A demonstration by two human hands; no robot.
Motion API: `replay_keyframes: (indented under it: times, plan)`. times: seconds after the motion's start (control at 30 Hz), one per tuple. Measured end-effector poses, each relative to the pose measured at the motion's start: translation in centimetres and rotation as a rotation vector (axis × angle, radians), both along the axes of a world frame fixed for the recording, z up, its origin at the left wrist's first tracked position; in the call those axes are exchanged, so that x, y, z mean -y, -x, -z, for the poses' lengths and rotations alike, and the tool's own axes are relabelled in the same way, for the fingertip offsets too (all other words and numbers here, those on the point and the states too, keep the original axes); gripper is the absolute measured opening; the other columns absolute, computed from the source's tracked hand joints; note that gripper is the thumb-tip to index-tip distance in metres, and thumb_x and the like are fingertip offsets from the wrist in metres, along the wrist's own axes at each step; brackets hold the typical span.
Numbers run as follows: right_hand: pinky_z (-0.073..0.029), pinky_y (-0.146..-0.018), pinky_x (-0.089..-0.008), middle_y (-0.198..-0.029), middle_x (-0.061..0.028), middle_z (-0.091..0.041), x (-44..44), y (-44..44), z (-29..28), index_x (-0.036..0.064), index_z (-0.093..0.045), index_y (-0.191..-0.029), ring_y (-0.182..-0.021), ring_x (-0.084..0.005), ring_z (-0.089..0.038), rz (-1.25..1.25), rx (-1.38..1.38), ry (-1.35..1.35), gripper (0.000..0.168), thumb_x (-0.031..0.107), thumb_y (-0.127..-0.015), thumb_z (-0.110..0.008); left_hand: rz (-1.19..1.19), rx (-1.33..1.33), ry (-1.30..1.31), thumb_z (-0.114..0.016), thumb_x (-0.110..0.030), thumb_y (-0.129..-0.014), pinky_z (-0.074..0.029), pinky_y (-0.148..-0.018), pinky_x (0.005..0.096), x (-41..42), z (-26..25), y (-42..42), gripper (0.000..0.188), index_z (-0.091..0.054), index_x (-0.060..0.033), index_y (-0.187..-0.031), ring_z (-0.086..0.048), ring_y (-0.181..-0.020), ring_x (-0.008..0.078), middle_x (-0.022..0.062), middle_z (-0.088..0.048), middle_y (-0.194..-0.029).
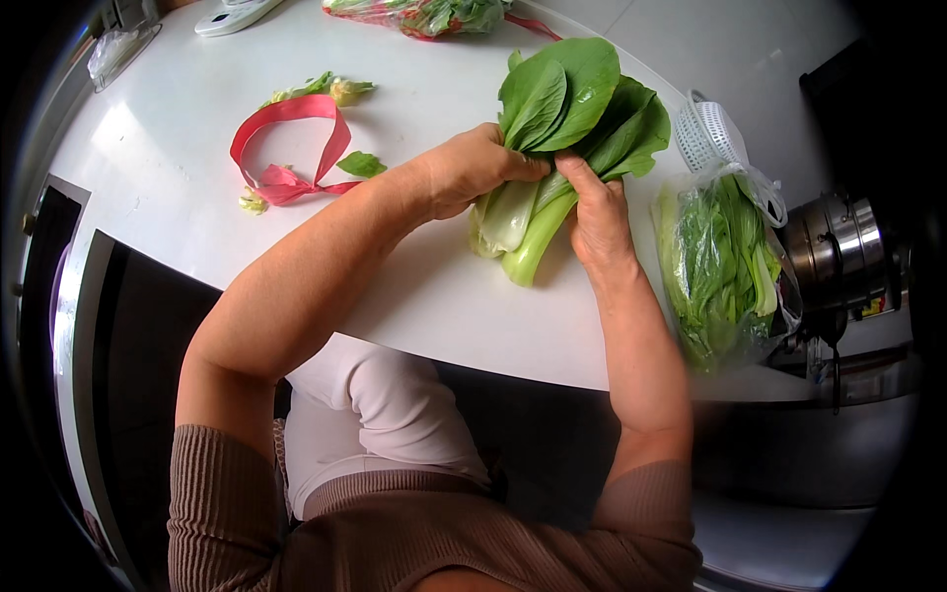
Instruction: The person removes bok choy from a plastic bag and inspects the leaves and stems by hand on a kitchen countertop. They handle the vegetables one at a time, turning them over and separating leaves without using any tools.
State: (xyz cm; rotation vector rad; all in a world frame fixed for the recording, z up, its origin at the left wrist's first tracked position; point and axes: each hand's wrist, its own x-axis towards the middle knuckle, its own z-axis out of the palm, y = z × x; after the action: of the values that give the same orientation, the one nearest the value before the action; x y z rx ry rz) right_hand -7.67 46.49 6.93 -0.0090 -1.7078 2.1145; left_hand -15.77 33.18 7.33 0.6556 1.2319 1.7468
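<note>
Above the white countertop [444,303], both hands grip a head of bok choy [570,103], its dark green leaves pointing away from me and its pale stalks towards me. My left hand [473,170] wraps the stalks from the left, thumb laid across them just under the leaves. From the right, my right hand [598,211] holds the greener stalks, thumb near the leaf bases. The fingers behind the stalks are mostly hidden. To the right of that hand lies a clear plastic bag [718,266] filled with more leafy greens.
A loop of red ribbon [288,111] stands at the left among vegetable scraps [348,90] and a loose leaf [362,164]. Bagged vegetables [444,16] and a white device [235,16] sit at the far edge. Rightward are a white perforated basket [706,133] and a steel pot [836,248].
</note>
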Motion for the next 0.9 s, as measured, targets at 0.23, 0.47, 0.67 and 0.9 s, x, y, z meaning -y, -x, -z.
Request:
replay_keyframes:
  times: [0.23, 0.47, 0.67, 0.9]
  plan:
    - [-0.039, -0.086, -0.0284, -0.104, -0.0008, -0.054, -0.5, 0.0, 0.0, 0.007, -0.053, -0.108, -0.097, -0.0117, -0.049, -0.019, 0.005, 0.110, 0.030, 0.007, -0.078, -0.058, 0.097, -0.123, 0.013, -0.059, 0.000, -0.077, -0.042, -0.087, 0.0324, 0.2, 0.1, 0.2, 0.039, -0.048, -0.0017, -0.114, -0.052, -0.099, 0.0190, 0.0086, -0.054, -0.107]
    - [-0.040, -0.090, -0.0320, -0.110, -0.0061, -0.051, -1.2, 0.0, 0.3, 0.003, -0.046, -0.114, -0.103, -0.0177, -0.049, -0.051, 0.034, 0.155, 0.033, 0.012, -0.083, -0.052, 0.084, -0.125, -0.015, -0.059, -0.003, -0.078, -0.041, -0.088, 0.0338, 0.3, -0.5, -0.4, 0.040, -0.046, -0.0022, -0.116, -0.052, -0.099, 0.0192, 0.0082, -0.054, -0.108]
    - [-0.037, -0.093, -0.0340, -0.119, -0.0078, -0.046, -0.6, 0.3, -0.3, 0.003, -0.039, -0.122, -0.109, -0.0192, -0.045, -0.083, 0.020, 0.235, 0.044, 0.035, -0.092, -0.032, 0.111, 0.123, -0.174, -0.055, -0.008, -0.083, -0.043, -0.088, 0.0350, -0.1, 0.4, -0.1, 0.033, -0.047, -0.0011, -0.114, -0.054, -0.098, 0.0203, 0.0090, -0.055, -0.106]
    - [-0.029, -0.097, -0.0298, -0.128, -0.0091, -0.037, -0.8, 0.0, 0.3, 0.000, -0.031, -0.128, -0.116, -0.0172, -0.036, 0.069, -0.078, 0.039, 0.058, 0.045, -0.091, -0.033, 0.069, 0.229, -0.178, -0.054, -0.014, -0.084, -0.044, -0.088, 0.0349, -0.2, -0.1, -0.5, 0.032, -0.047, -0.0006, -0.113, -0.055, -0.097, 0.0199, 0.0101, -0.055, -0.107]
